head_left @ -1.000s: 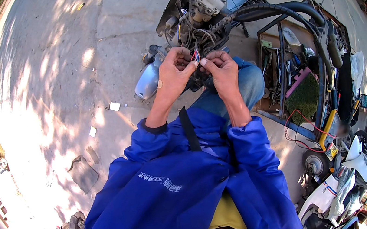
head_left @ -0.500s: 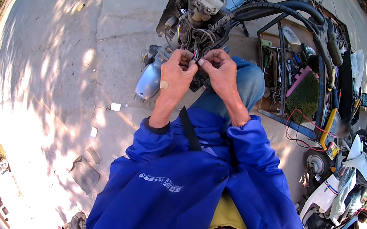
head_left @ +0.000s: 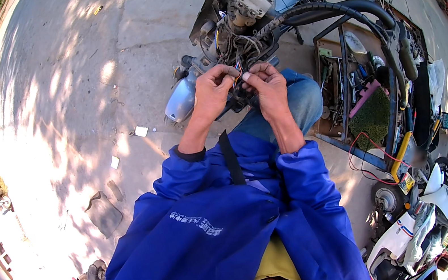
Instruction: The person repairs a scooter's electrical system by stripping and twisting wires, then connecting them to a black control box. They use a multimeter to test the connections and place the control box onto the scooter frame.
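Thin coloured wires (head_left: 238, 72) come out of the stripped front of a vehicle and run between my two hands. My left hand (head_left: 213, 90) pinches at them with thumb and forefinger; a small plaster sits near its wrist. From the other side my right hand (head_left: 269, 89) closes thumb and fingers on the same wires, its tips close to the left ones. What exactly lies between the fingertips is too small to make out. Just beyond, a tangle of dark cables (head_left: 239, 43) hangs below a grimy metal clamp (head_left: 255, 5). A silver-blue body panel (head_left: 181, 97) is left of my hands.
On the right, a blue metal frame (head_left: 359, 154) surrounds a tray of tools (head_left: 333, 81), with a thick black-wrapped bar (head_left: 326, 8) arching over it. A red wire loop (head_left: 353, 165) hangs there. Scooter parts (head_left: 390, 242) crowd the lower right. A dark mat (head_left: 103, 214) lies left.
My left hand has shifted slightly and its fingers lie flatter. The right hand has turned a little at the wires. More of the coloured wires shows between the fingertips.
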{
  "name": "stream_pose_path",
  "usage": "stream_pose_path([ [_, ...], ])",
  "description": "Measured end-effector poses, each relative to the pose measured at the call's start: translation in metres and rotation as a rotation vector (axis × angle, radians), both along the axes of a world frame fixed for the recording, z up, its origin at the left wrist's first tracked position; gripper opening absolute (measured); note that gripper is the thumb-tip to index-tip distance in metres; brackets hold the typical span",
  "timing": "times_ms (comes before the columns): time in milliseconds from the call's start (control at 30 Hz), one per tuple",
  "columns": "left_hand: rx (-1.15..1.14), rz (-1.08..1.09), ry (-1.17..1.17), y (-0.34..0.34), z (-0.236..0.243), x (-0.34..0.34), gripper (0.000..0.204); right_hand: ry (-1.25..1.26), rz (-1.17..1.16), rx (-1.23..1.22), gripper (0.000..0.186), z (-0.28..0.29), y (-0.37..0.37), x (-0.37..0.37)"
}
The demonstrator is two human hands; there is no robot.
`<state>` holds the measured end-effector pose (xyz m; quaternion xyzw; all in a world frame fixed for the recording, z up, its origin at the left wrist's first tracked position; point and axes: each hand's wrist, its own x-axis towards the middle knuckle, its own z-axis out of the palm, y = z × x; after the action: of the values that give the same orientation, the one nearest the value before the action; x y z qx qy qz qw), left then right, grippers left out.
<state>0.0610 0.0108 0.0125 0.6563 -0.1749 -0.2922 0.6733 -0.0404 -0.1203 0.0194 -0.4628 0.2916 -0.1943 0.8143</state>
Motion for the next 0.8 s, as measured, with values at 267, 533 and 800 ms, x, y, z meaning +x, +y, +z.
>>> stream_pose_path([
  [267, 0.186, 0.019, -0.227, 0.001, 0.028, -0.01, 0.015, -0.012, -0.034, -0.287, 0.012, 0.006, 0.008, 0.001],
  [533, 0.307, -0.052, -0.483, 0.0, 0.053, -0.003, 0.017, 0.007, -0.052, -0.415, 0.008, 0.011, 0.011, 0.0],
  [800, 0.361, -0.121, -0.472, 0.004, 0.019, 0.014, 0.016, 0.037, -0.032, -0.718, 0.016, 0.019, 0.006, -0.002],
])
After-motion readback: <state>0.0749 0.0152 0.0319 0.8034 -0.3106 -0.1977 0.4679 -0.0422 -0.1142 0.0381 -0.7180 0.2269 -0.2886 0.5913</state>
